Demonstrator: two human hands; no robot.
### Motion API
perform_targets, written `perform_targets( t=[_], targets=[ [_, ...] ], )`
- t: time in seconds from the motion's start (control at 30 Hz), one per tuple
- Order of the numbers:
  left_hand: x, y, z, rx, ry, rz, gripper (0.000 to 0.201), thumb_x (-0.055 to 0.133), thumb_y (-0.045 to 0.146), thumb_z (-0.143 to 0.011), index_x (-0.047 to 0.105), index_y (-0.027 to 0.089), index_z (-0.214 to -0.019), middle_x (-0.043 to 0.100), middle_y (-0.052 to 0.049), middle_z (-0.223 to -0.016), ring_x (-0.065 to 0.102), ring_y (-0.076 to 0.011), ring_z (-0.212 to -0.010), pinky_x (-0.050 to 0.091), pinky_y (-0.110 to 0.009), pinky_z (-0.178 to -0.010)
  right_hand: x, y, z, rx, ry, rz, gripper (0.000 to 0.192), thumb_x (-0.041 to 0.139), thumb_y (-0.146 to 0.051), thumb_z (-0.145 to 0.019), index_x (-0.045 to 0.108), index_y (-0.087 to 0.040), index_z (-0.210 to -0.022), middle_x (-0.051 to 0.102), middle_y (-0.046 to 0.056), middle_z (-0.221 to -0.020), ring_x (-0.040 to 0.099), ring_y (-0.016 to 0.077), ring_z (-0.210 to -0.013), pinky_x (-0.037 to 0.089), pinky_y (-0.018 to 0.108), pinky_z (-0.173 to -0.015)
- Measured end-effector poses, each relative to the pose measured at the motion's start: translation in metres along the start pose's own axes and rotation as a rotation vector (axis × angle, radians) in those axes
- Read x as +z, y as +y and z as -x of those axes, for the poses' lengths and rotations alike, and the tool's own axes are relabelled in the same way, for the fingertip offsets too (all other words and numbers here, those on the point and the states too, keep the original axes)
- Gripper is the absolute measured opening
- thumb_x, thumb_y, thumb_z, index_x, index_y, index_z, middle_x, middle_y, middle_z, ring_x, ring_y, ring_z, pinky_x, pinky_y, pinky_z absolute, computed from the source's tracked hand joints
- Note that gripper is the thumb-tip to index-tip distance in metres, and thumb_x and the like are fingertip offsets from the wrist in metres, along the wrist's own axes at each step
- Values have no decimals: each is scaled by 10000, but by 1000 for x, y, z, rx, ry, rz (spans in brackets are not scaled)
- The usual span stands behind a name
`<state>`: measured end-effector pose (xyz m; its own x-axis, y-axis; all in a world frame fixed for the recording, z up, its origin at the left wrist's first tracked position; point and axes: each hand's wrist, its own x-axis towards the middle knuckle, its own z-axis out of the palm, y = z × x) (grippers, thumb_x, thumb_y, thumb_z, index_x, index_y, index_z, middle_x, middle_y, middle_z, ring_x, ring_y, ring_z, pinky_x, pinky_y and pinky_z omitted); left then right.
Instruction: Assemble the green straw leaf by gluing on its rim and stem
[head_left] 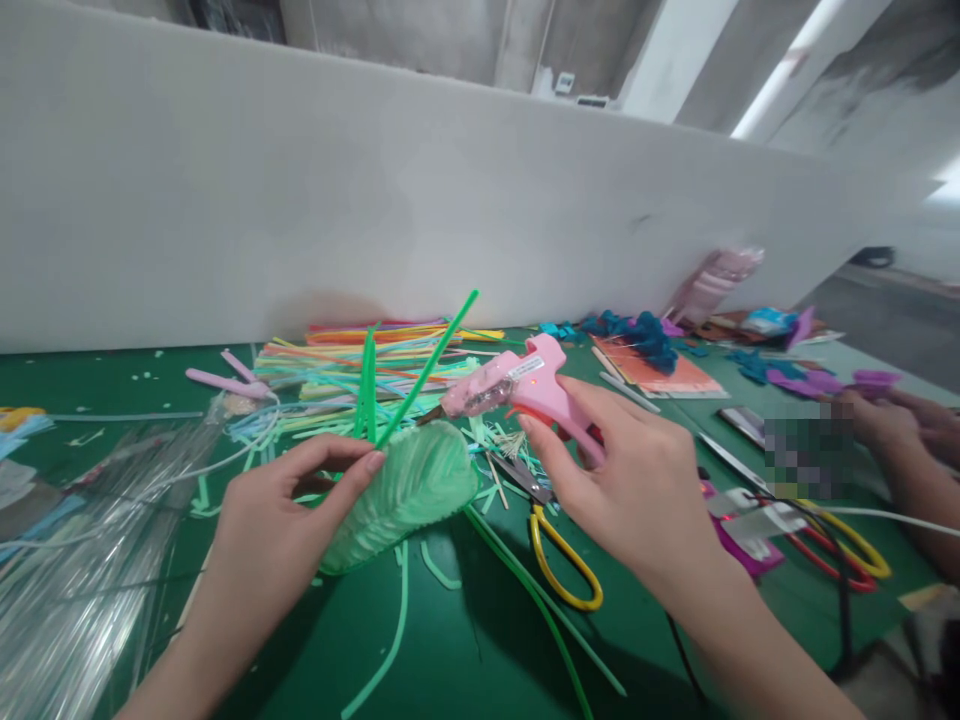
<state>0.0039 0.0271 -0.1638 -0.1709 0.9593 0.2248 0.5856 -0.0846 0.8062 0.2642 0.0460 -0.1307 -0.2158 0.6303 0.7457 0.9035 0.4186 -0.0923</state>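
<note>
Between the thumb and fingers of my left hand [300,500] is a green leaf [412,485] with ribbed veins, made of fuzzy-looking strips. Bright green strips [431,365] stick up from its upper edge by my fingertips. My right hand [622,470] is wrapped round the handle of a pink hot glue gun [517,380]. The gun's nozzle points left and meets or nearly meets the leaf's top edge; I cannot tell if it touches. Yellow-handled scissors [566,565] lie below the gun, partly hidden by the leaf and my hand.
Coloured pipe cleaners [315,365] are heaped against the white partition [375,200]. Clear plastic sleeves [97,580] lie at left. Dark teal flowers [637,335] rest on orange sheets at back right. Another person's hand [885,430] works at far right, near red-and-yellow scissor handles [855,550] and cables.
</note>
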Motion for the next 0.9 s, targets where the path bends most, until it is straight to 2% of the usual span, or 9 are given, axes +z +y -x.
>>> perform_targets(
  t=[0.13,0.33,0.53,0.7,0.9],
  targets=[
    [-1,1,-1,-12,-1,-16,314,689,615,-774,758,313,-827,777,49,-870,722,-184,-771,541,-233,-636,0,2,2,14,1,4,301,580,-344,-928,675,-109,-1090,759,122,-878,711,242,-745,548,340,-651],
    [0,4,-1,-4,13,-43,303,690,605,-771,756,313,-817,782,55,-863,726,-182,-778,553,-234,-699,1,6,5,34,6,-3,266,570,-340,-936,679,-125,-1049,746,95,-814,686,219,-679,524,326,-632],
    [0,5,0,-26,43,-89,363,676,669,-735,752,319,-795,780,49,-830,734,-203,-764,533,-253,-608,2,10,8,56,0,-1,249,577,-344,-931,685,-125,-979,718,62,-744,637,195,-604,452,304,-552],
    [0,4,-1,13,62,-150,365,633,682,-749,745,338,-801,777,55,-817,741,-206,-745,539,-283,-625,3,11,10,64,-3,-13,233,585,-303,-928,689,-103,-989,720,65,-760,642,198,-630,445,304,-563],
    [0,5,-2,-8,78,-148,371,685,684,-712,757,329,-789,783,51,-787,742,-182,-707,540,-223,-596,2,16,14,104,-14,-39,261,597,-316,-923,703,-88,-996,711,60,-735,620,185,-590,423,300,-537]
  ],
)
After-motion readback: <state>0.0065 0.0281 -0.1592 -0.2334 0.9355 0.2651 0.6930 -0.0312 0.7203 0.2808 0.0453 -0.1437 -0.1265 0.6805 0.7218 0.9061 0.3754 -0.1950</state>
